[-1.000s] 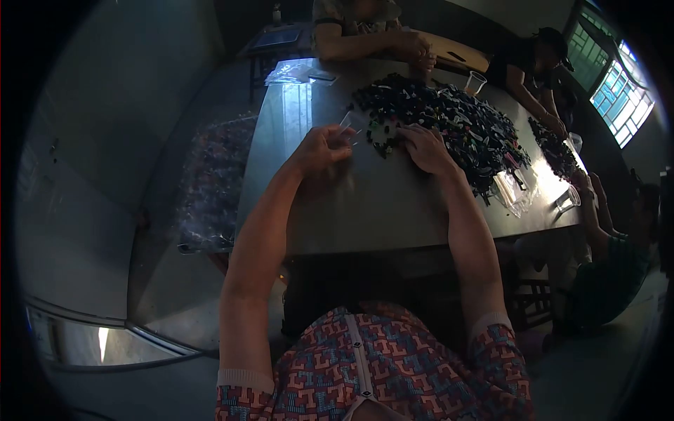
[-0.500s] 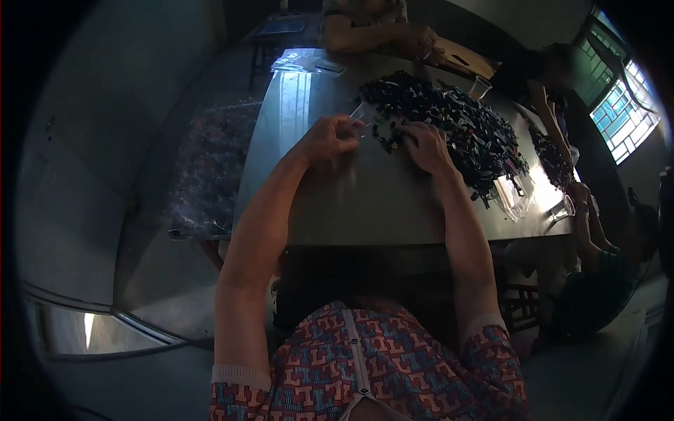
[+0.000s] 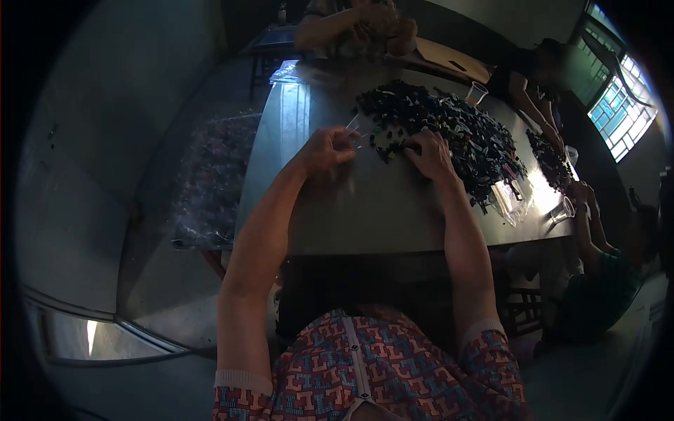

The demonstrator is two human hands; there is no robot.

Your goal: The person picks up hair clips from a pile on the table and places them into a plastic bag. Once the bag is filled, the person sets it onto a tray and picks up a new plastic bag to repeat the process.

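Observation:
My left hand [image 3: 330, 150] is closed around a clear plastic object [image 3: 353, 125]; only its thin bright edges show, and its exact kind is hard to make out. To the right, my right hand [image 3: 430, 154] rests at the near edge of a large pile of small dark pieces [image 3: 456, 126]. Its fingers are bent together near a few loose dark pieces [image 3: 385, 151]. Whatever lies between those fingertips is too small to name. The loose pieces lie on the tabletop between my two hands.
A clear cup [image 3: 476, 93] stands behind the pile, and another clear cup [image 3: 562, 210] lies tilted at the right. Clear plastic bags [image 3: 507, 203] lie near the pile's front. Co-workers sit across and at right by a smaller dark pile [image 3: 550, 163]. A filled clear sack [image 3: 214, 175] is left.
My right hand has shifted slightly down, its fingers now drawn closer together. My left hand keeps its hold on the clear object. The co-worker opposite has raised both hands.

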